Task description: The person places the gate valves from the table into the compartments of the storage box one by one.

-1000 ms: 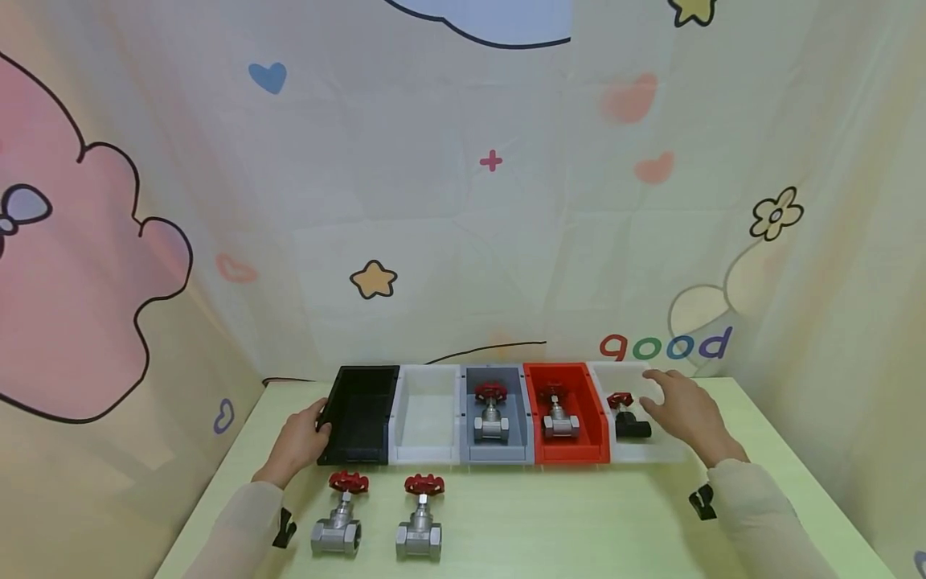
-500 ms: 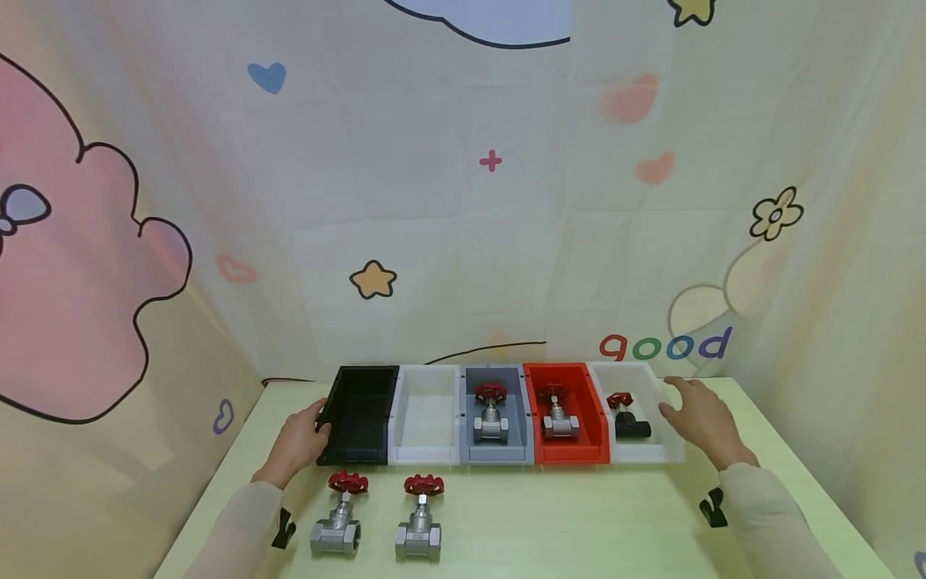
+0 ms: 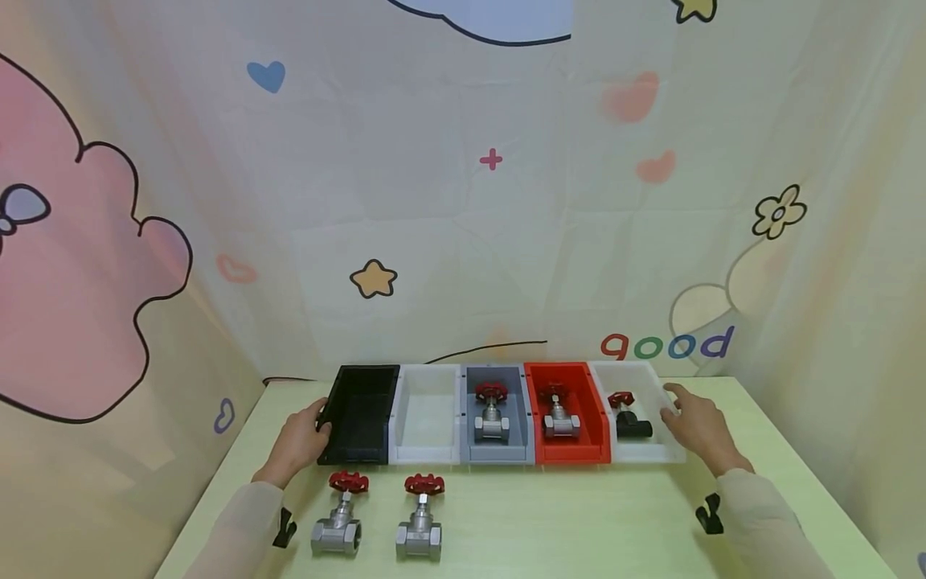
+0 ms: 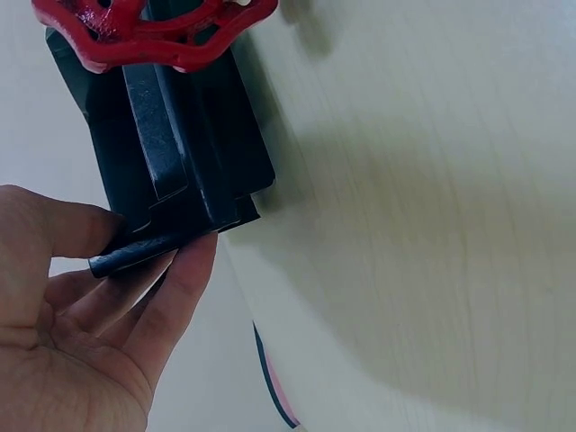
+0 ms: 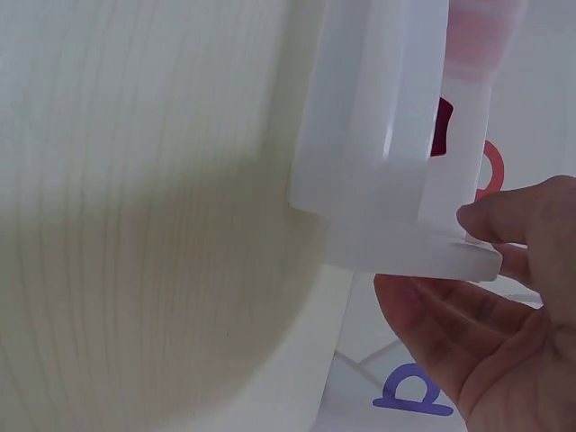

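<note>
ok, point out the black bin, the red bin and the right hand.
Black bin (image 3: pixel 360 414), head view, on its bare floor.
Red bin (image 3: pixel 575 454), head view, on its front wall.
Right hand (image 3: pixel 700 421), head view, on its back.

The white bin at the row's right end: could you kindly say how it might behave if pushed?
The white bin is probably stiff: its walls look straight. Pushed leftward, it would likely press the adjacent red bin. The black-bodied valve inside might slide, as nothing visible holds it.

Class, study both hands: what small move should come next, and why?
Probably a gentle, even nudge of the bin row from both ends: the left hand pinches the black bin, the right hand the rightmost white bin, and valves sit inside.
</note>
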`<control>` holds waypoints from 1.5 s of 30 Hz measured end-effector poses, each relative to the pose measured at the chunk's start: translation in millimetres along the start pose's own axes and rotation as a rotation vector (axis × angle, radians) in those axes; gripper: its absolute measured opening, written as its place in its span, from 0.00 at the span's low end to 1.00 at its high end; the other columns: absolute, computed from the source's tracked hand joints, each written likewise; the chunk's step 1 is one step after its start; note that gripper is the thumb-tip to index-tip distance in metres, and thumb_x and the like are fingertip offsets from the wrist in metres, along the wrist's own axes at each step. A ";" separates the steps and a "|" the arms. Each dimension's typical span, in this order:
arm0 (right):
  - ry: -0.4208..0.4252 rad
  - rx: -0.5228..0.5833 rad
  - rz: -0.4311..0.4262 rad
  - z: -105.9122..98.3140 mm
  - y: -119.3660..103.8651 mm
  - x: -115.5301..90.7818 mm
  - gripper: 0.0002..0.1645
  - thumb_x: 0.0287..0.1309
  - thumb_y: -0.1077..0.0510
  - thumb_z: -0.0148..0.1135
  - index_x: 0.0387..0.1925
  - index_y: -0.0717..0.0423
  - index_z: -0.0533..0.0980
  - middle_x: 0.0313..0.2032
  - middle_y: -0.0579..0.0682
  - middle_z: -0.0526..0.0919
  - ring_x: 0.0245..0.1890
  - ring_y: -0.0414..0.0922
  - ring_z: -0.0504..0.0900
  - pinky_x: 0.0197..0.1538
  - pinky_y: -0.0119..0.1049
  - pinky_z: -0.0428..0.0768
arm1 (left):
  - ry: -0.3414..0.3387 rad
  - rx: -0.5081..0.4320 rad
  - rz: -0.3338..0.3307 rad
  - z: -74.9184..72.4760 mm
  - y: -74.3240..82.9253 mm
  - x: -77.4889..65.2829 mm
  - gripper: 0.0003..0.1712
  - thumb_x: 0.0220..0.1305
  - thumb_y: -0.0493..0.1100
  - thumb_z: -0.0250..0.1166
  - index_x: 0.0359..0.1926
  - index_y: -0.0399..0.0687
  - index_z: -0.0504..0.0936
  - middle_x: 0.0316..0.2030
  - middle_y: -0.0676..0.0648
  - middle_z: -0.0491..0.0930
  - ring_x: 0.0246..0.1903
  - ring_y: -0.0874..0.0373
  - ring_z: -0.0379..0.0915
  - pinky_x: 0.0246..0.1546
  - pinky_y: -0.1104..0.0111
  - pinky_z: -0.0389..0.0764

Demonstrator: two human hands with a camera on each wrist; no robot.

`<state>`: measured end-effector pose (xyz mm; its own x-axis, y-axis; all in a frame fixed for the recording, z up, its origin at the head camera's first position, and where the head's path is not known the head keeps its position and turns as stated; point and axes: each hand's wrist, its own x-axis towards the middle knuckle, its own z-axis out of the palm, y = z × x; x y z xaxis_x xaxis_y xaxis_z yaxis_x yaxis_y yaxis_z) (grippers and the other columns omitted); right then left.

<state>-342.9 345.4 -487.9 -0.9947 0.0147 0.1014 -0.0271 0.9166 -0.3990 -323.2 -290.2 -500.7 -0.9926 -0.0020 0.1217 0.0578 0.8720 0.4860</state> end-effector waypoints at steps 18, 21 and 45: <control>0.076 0.007 -0.027 12.1 -0.3 -4.6 0.28 0.64 0.61 0.51 0.64 0.68 0.64 0.46 0.76 0.80 0.39 0.67 0.82 0.39 0.59 0.80 | -0.006 0.011 -0.009 1.3 -5.3 -0.7 0.31 0.67 0.39 0.57 0.69 0.31 0.64 0.55 0.26 0.77 0.47 0.38 0.81 0.47 0.45 0.80; 0.087 0.002 -0.040 13.0 1.0 -4.5 0.28 0.64 0.62 0.51 0.63 0.69 0.64 0.45 0.76 0.80 0.39 0.67 0.82 0.38 0.59 0.80 | 0.001 0.024 -0.014 0.2 -6.0 -1.6 0.31 0.68 0.40 0.57 0.68 0.32 0.65 0.56 0.27 0.77 0.42 0.41 0.81 0.40 0.49 0.81; 0.082 -0.044 -0.020 6.6 -1.9 -6.2 0.29 0.65 0.60 0.51 0.65 0.67 0.64 0.46 0.77 0.79 0.32 0.63 0.82 0.33 0.56 0.79 | 0.089 0.045 0.125 -32.1 31.6 -22.2 0.27 0.69 0.43 0.58 0.66 0.36 0.70 0.54 0.34 0.81 0.47 0.42 0.82 0.40 0.50 0.84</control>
<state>-337.3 340.9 -493.7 -0.9825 0.0271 0.1842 -0.0410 0.9336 -0.3560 -295.9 -278.3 -460.2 -0.9643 0.0663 0.2564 0.1737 0.8891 0.4234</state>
